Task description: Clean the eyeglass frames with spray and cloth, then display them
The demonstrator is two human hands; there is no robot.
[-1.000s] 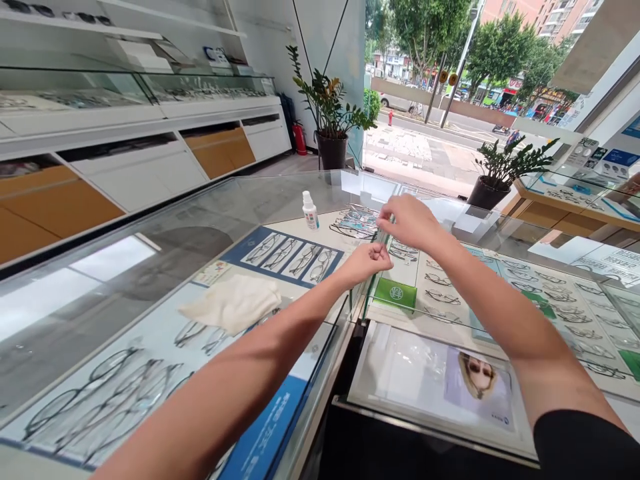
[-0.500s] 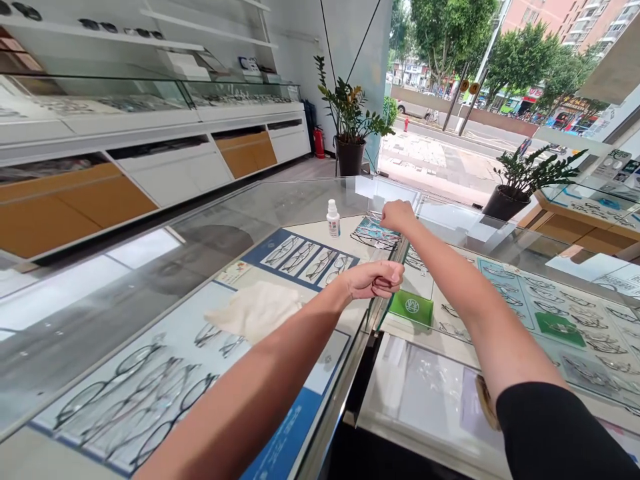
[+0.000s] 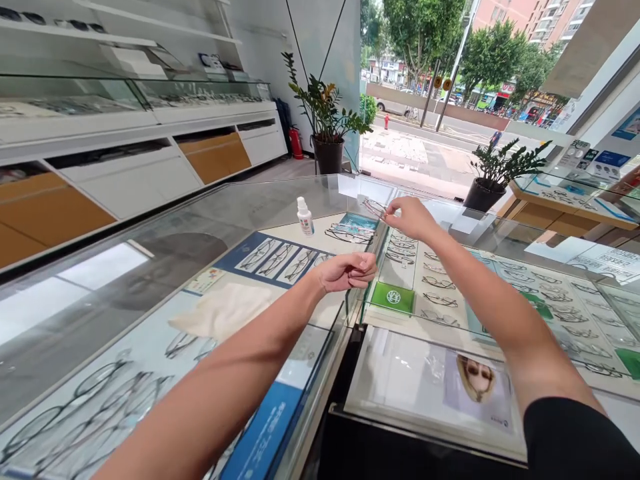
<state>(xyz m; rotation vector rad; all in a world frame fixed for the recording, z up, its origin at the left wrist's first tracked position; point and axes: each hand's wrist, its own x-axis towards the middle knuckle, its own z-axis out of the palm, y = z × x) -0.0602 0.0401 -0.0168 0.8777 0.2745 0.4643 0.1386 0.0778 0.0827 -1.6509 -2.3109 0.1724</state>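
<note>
My right hand (image 3: 411, 218) reaches over the far part of the glass counter, thumb and fingers pinched on a pair of eyeglasses (image 3: 374, 208) with a thin frame. Close to it, several other eyeglasses (image 3: 345, 235) lie in a pile on a teal card (image 3: 361, 221). A white spray bottle (image 3: 305, 217) stands left of that pile. Nearer to me, my left hand (image 3: 349, 272) is closed above the counter; what its curled fingers hold, if anything, is hidden. A cream cloth (image 3: 220, 312) lies crumpled to the left of my left forearm.
A green box (image 3: 393, 298) sits right of my left hand. Rows of eyeglasses (image 3: 440, 283) fill the glass case on the right. More frames (image 3: 95, 400) are at the lower left. Potted plants (image 3: 329, 150) stand beyond the counter, with a display cabinet (image 3: 150, 133) across the aisle.
My view has swung right. My right hand has moved right, and the eyeglasses it pinches now show apart from the pile. My left hand stays closed over nearly the same counter spot.
</note>
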